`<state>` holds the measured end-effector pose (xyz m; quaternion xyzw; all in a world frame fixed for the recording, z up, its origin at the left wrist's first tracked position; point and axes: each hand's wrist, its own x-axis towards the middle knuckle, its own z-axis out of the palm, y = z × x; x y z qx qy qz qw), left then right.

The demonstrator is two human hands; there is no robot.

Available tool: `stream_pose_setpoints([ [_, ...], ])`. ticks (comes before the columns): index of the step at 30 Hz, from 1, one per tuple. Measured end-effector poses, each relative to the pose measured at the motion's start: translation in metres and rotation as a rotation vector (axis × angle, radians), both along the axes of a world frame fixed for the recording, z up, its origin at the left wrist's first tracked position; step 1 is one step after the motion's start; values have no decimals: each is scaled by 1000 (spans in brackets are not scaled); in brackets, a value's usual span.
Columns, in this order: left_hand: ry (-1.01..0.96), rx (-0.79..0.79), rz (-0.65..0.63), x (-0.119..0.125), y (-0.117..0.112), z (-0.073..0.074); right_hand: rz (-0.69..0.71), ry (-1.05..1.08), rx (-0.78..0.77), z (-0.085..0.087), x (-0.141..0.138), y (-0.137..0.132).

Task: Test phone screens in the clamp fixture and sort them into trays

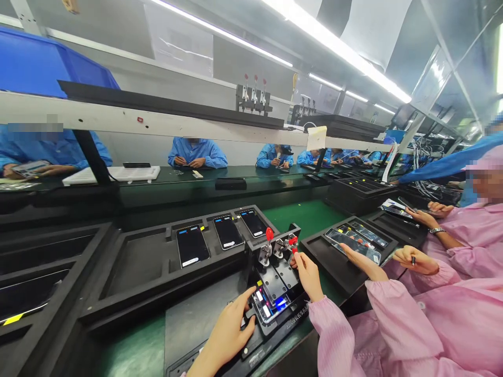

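A black test fixture (288, 320) with metal pressure plates and several red-tipped toggle clamps stands in front of me. In it lies a phone (262, 303) with a lit screen and a blue glow, partly covered by the plates. My left hand (232, 329) grips the fixture's left side, thumb and fingers around a small black block beside the phone. My right hand (309, 275) is closed on the red-tipped clamp lever (294, 245) at the right; its fingertips partly hide the handle. Another clamp with a red knob (269, 234) stands upright to the left.
Behind the fixture, a black foam tray (137, 267) holds several phones (192, 245). Another tray (334, 267) with phones lies right. Co-workers in pink sleeves (412, 314) work close at my right, one holding a phone (351, 245). A shelf beam (176, 123) crosses above the bench.
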<state>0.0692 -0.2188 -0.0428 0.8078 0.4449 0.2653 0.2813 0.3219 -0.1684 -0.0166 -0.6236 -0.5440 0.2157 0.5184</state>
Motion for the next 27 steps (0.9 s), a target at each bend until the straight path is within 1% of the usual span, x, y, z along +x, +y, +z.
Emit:
stream_pose_setpoints([
  [7, -3, 25, 2, 1, 0, 2, -2, -6, -1, -3, 1, 1],
  [12, -1, 22, -4, 0, 0, 0, 5, -23, -8, -4, 2, 1],
  [18, -2, 19, -8, 0, 1, 0, 14, -30, -16, -4, 3, 2],
  [27, -5, 3, -6, 0, 0, 4, 26, -30, -55, -1, 3, 0],
])
